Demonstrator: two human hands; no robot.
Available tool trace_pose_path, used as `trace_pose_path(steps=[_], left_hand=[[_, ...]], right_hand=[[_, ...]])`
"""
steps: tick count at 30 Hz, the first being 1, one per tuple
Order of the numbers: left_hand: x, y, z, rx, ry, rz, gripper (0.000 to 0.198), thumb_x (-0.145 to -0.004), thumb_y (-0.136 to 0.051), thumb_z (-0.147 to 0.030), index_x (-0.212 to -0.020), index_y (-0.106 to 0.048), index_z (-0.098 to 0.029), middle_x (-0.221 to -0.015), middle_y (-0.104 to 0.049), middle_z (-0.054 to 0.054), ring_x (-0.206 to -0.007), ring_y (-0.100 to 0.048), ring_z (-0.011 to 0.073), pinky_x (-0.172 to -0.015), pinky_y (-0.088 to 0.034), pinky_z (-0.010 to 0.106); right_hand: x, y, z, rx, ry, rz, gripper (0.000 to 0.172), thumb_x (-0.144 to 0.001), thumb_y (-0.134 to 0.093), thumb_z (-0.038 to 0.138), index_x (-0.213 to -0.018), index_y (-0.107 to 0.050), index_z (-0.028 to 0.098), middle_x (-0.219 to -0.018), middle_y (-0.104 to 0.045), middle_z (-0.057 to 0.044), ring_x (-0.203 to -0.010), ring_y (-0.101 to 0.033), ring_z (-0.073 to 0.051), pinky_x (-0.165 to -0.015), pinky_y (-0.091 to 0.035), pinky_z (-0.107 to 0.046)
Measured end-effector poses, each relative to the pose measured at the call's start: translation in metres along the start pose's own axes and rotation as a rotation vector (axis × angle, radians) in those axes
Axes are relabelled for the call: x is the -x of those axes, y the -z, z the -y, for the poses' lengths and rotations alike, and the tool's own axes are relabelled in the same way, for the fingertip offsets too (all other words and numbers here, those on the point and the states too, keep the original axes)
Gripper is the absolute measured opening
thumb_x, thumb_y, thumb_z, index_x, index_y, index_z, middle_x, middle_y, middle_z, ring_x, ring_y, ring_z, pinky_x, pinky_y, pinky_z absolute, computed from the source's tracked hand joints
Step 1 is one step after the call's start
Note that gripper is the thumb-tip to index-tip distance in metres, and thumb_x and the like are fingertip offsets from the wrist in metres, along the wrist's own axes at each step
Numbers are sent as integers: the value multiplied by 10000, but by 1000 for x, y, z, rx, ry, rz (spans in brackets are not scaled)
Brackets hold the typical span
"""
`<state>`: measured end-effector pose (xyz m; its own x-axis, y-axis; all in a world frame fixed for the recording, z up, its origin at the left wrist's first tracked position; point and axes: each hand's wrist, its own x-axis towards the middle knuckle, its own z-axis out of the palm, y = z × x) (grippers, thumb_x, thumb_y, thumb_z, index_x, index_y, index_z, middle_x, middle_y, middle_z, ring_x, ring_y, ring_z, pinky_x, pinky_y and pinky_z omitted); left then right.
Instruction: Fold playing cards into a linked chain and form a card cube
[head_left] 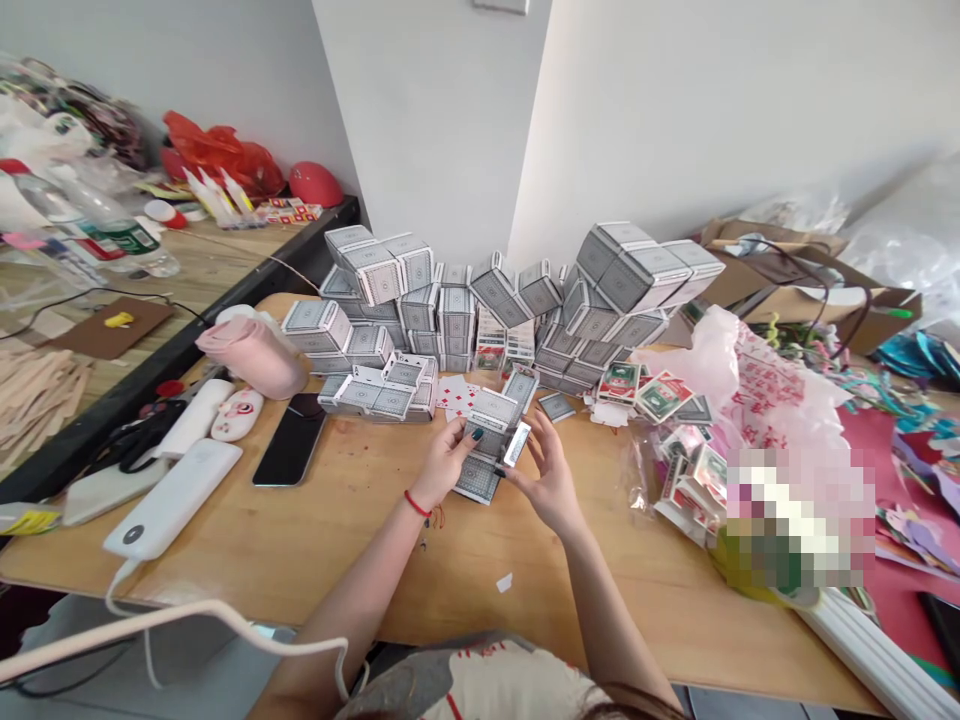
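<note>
Both hands meet over the table [315,540] centre, holding 1 grey pack [491,430] just above a loose card [478,482] lying flat. The left hand [442,465] is curled shut round the pack's left end, fingers on top. The right hand [547,480] is half open, its thumb and fingertips pinching the pack's white end flap [517,443].

The step in hand looks like work on that flap. Any further move on it calls for a steady left grip and a light right pinch, as the flap is thin.

At 12 o'clock stands a pile [450,310] of like packs, with face-up cards [457,395] before it. A phone [291,440] lies at 9 o'clock, a pink bag [750,390] at 3 o'clock.
</note>
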<state>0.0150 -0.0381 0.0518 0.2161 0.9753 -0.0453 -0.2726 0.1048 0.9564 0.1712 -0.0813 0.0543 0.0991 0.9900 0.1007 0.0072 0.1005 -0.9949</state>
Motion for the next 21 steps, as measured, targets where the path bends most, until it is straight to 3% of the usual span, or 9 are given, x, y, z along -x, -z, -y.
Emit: trace_pose_path(steps=[3,6,12,16,21], left_hand=[[1,1,1,12,-19,-8,276,-718,-613,-363,-908,-593,-163,-905,-636,42,-842,-562,178,-787,-416,276],[0,2,-2,-27,-24,-4,268,-735,-586,-389,-877,-590,-162,-866,-632,30,-806,-557,172,-760,-413,270],[-6,1,-12,-334,56,11,332,-752,-517,-464,-695,-593,-146,-688,-612,22,-693,-539,174,-632,-391,261],[-10,-9,-17,-443,56,-63,280,-713,-560,-427,-736,-593,-149,-694,-598,9,-669,-520,150,-596,-374,239],[-11,-15,-17,-405,-5,-181,216,-669,-569,-312,-554,-461,-164,-529,-436,-49,-533,-398,93,-506,-300,209]], right_hand=[[-7,5,3,120,86,89,672,-623,-716,248,-1223,-413,258,-1248,-482,-58,-1187,-419,-222,-1040,-288,-409],[-9,5,1,242,124,86,572,-618,-715,265,-1134,-469,234,-1146,-543,-62,-1105,-485,-234,-986,-357,-402],[-3,1,11,431,169,124,405,-646,-677,257,-999,-483,220,-967,-585,-51,-932,-554,-228,-840,-439,-380],[-3,-1,23,469,203,175,379,-649,-672,257,-973,-481,220,-940,-583,-42,-891,-551,-219,-801,-441,-355],[-4,0,22,403,137,180,337,-601,-717,290,-859,-513,213,-831,-607,-13,-784,-570,-199,-753,-452,-328]])
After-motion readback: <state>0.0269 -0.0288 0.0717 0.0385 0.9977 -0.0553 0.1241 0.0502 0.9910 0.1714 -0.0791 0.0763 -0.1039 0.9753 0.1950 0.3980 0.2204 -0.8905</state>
